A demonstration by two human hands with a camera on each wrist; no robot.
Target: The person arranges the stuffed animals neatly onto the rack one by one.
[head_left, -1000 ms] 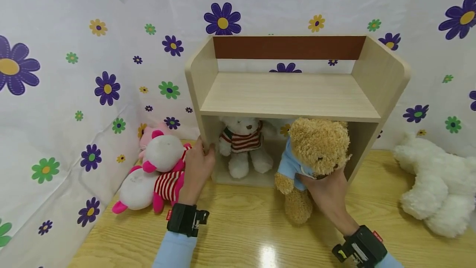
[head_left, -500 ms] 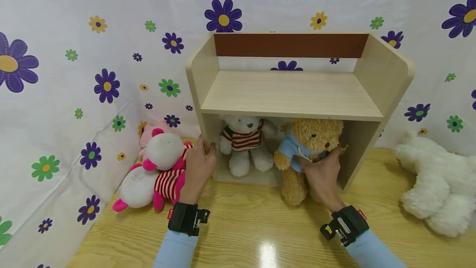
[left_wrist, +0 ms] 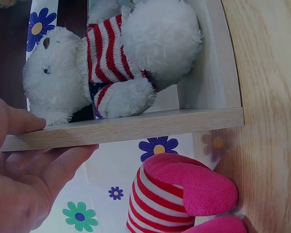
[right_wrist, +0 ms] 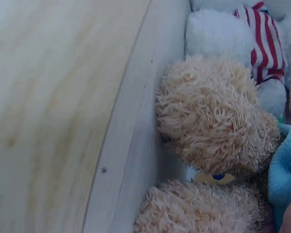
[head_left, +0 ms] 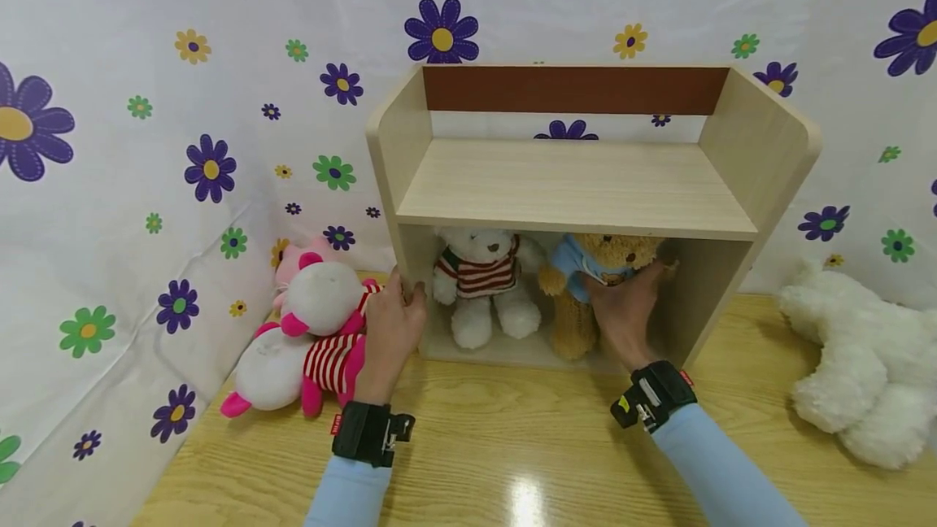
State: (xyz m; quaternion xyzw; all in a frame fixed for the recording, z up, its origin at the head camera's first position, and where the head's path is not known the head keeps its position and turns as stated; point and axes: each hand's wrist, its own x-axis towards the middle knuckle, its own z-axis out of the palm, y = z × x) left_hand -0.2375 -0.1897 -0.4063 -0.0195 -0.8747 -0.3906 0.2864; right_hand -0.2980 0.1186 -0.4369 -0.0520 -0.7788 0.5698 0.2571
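Observation:
A brown teddy bear (head_left: pixel 574 325) in a blue top sits in the right part of the lower compartment of a wooden shelf (head_left: pixel 571 185). My right hand (head_left: pixel 625 307) grips its body from the front, reaching in under the middle board; the top of its head is hidden by that board. To its left sits a white teddy bear (head_left: pixel 486 279) in a red-striped sweater. My left hand (head_left: pixel 391 332) holds the shelf's left side panel (left_wrist: pixel 121 130), thumb inside and fingers outside in the left wrist view. The right wrist view shows the brown bear's shaggy legs (right_wrist: pixel 216 116) close up.
Pink-and-white plush toys (head_left: pixel 322 299) in striped clothes lie piled left of the shelf, close to my left hand. A white fluffy plush (head_left: pixel 860 372) lies on the wooden table (head_left: pixel 468 446) at the right. Flower-printed cloth (head_left: pixel 241 88) hangs behind.
My right hand has pushed the brown teddy bear deeper into the lower compartment, slightly left, and turned it more upright. My left hand has stayed on the side panel.

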